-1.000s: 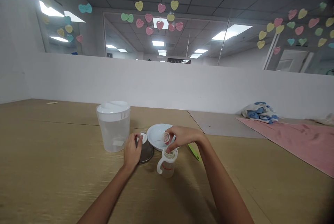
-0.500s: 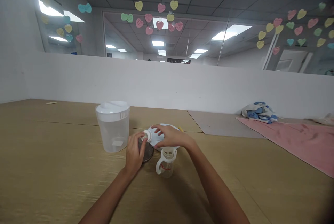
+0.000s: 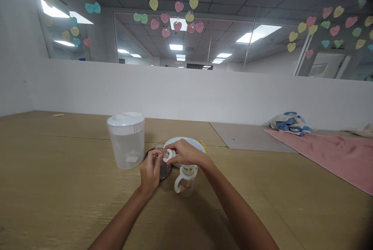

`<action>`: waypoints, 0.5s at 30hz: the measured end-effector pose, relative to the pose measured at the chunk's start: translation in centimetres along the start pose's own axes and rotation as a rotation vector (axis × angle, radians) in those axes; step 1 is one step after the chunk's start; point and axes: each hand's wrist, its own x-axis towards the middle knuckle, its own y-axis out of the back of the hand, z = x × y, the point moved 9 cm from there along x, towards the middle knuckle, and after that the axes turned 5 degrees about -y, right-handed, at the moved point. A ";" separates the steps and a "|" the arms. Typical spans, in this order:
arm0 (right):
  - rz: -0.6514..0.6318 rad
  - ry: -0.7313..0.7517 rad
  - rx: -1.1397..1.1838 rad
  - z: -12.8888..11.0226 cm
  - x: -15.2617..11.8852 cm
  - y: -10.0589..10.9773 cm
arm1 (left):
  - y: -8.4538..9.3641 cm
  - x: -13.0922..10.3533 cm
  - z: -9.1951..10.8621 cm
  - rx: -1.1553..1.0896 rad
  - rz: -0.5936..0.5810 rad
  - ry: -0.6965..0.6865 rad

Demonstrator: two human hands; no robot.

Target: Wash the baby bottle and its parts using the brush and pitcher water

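A small white ring-shaped cap [image 3: 169, 156] is between my two hands. My right hand [image 3: 184, 152] grips it from the right, thumb below and fingers above. The closed fingertips of my left hand [image 3: 150, 170] meet at its left side, on something small and pale that I cannot make out. Just below my right hand stands a clear bottle [image 3: 186, 183] with a white handle and red print, its top uncovered. Behind the hands lie a round dark dish [image 3: 165, 171] and a white plate [image 3: 186, 139], both partly covered by them.
A translucent bucket with a white lid [image 3: 126, 141] stands left of my hands. Something yellow [image 3: 203, 146] shows at the plate's edge. At the right lie a pink cloth [image 3: 326, 156] and a crumpled blue-and-white cloth [image 3: 291, 123]. A white wall [image 3: 186, 94] rises behind the table.
My right hand has closed from an open pose onto the white cap. The cap has shifted slightly right, and my left fingers have moved to its left edge.
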 end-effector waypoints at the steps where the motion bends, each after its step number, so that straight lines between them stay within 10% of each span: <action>1: -0.004 -0.002 -0.013 0.0 0.0 -0.1 | 0.0 0.0 -0.1 -0.008 -0.005 0.016; 15: 0.184 0.076 -0.171 -2.0 -0.1 0.3 | 0.3 -0.2 -1.0 -0.042 0.111 -0.021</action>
